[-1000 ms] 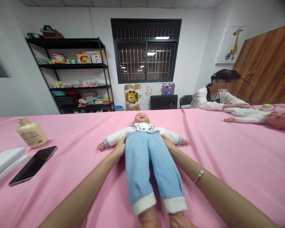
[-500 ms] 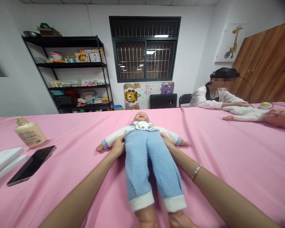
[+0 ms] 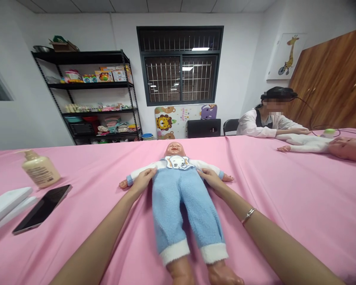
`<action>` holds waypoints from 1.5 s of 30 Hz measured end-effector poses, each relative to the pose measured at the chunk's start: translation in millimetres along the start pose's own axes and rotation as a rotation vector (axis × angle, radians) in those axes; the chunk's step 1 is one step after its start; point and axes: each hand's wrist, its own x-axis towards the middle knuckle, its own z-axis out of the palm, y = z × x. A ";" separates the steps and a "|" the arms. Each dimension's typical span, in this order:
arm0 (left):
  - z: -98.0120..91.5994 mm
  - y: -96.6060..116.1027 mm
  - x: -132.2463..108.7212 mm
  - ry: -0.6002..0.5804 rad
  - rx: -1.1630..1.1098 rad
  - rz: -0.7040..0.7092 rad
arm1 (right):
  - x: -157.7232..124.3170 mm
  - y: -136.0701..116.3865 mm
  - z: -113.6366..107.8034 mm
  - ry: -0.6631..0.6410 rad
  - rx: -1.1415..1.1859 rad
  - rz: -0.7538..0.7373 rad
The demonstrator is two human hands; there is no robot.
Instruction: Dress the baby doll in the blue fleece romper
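A baby doll (image 3: 180,198) in blue fleece trousers and a white top lies on its back in the middle of the pink table (image 3: 284,206), feet toward me. My left hand (image 3: 142,180) rests against the doll's side at the waist, fingers curled onto the white sleeve. My right hand (image 3: 209,178) presses the other side of the waist in the same way. A bracelet (image 3: 248,215) sits on my right wrist.
A pump bottle (image 3: 39,169), a dark phone (image 3: 41,209) and a white box (image 3: 6,204) lie at the left. At the far right a seated person (image 3: 268,118) handles another doll (image 3: 323,144). A black shelf rack (image 3: 91,95) stands against the back wall.
Both hands have slid slightly up along the doll's sides toward its arms. The view has tilted a little.
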 end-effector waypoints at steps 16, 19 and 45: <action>10.9 14.6 -16.8 -0.114 0.218 0.213 | -98.9 -116.8 27.3 -1.004 -0.255 -0.302; 18.5 15.4 -17.5 -0.017 0.261 0.227 | -118.7 -111.5 37.8 -1.064 -0.400 -0.357; 6.4 -5.9 -11.3 0.164 0.577 0.182 | -90.1 -100.5 38.0 -0.563 0.057 -0.248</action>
